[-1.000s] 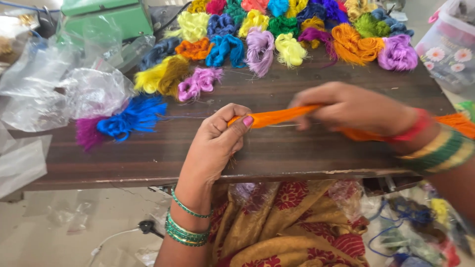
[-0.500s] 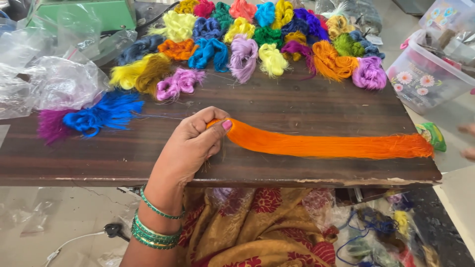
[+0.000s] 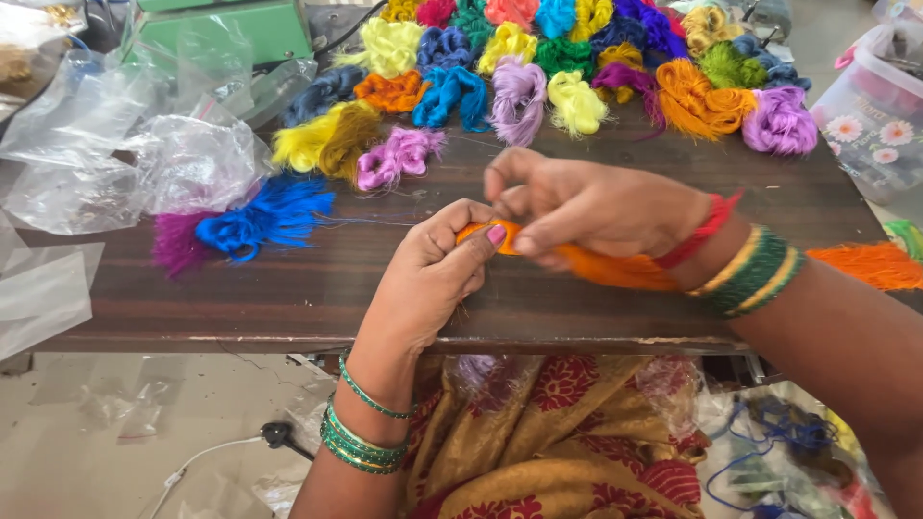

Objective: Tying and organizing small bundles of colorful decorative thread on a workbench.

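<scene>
Here the left hand (image 3: 433,274) pinches the near end of an orange skein (image 3: 615,269) between thumb and forefinger, right over the middle of the dark wooden table (image 3: 288,298). The right hand (image 3: 596,207) meets it from the other side, its fingertips pressed onto the same end, so both hands touch there. From that pinch the skein runs under the right wrist, which hides its middle, and comes out again as a frayed orange tail at the table's right edge. Both wrists wear green bangles; the right one also has a red thread. At the table's far edge lies a crowd of loose bundles in yellow, blue, purple, green, pink and orange, well apart from the hands. Nearer on the table, left of the hands, lie a blue bundle (image 3: 264,216) and a magenta one (image 3: 173,245) touching it, with a pink bundle (image 3: 399,159) and a yellow one (image 3: 322,139) just beyond. Clear plastic bags (image 3: 144,159) are heaped on the table's left end, and a green machine (image 3: 231,29) stands at its far left corner. A clear box (image 3: 880,115) with a flower print sits off the table's right side. Below the table's near edge shows a patterned yellow and red cloth (image 3: 558,442) on the person's lap.
</scene>
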